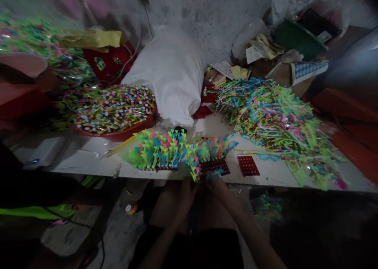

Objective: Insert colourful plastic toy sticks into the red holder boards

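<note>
My left hand [186, 192] is at the table's front edge, its dim fingers drawn together just under a leaning row of small green and pink plastic figures [193, 162]. What it grips, if anything, I cannot make out. My right hand [217, 187] is closed beside it, with a light-blue plastic piece [215, 174] at its fingertips; its exact kind is too blurred to tell. Just beyond is a dark red perforated tray [217, 166], with colourful figures standing along its back. To the left a dense block of green, blue and pink animal-shaped figures [159, 151] stands upright on another tray.
An empty-looking red perforated tray [248, 166] lies right. Behind it spreads a big heap of colourful plastic sticks [274, 119]. A red basin [130, 132] of beaded sticks stands left, with a white sack [174, 72] against the wall. Another person's dark sleeve [23, 182] shows at left.
</note>
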Available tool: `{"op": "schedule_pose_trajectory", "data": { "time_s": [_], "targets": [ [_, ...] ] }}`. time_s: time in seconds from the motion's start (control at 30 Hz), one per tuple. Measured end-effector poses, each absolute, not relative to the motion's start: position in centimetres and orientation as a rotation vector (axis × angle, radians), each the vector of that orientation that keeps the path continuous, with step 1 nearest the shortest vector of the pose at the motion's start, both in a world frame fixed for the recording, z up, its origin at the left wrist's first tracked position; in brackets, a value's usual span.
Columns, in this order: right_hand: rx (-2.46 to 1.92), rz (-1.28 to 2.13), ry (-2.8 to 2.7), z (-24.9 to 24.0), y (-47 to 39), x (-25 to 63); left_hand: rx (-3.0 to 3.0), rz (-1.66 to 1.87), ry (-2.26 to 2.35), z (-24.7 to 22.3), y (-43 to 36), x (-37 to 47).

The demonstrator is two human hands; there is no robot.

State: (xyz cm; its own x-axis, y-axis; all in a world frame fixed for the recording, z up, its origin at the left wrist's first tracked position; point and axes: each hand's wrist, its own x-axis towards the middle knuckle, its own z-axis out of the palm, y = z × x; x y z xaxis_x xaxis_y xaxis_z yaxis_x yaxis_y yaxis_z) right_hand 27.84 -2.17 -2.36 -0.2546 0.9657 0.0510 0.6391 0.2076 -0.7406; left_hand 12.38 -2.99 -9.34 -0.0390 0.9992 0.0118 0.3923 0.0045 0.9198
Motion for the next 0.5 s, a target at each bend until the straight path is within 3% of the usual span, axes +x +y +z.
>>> {"op": "schedule_pose_trajectory", "data": {
  "time_s": [0.5],
  "targets": [
    [-1.502,0.807,-1.922,-3.3,-1.7,27.3,1.496,1.003,1.517,-9.2,-3.7,12.2]
  ]
}}
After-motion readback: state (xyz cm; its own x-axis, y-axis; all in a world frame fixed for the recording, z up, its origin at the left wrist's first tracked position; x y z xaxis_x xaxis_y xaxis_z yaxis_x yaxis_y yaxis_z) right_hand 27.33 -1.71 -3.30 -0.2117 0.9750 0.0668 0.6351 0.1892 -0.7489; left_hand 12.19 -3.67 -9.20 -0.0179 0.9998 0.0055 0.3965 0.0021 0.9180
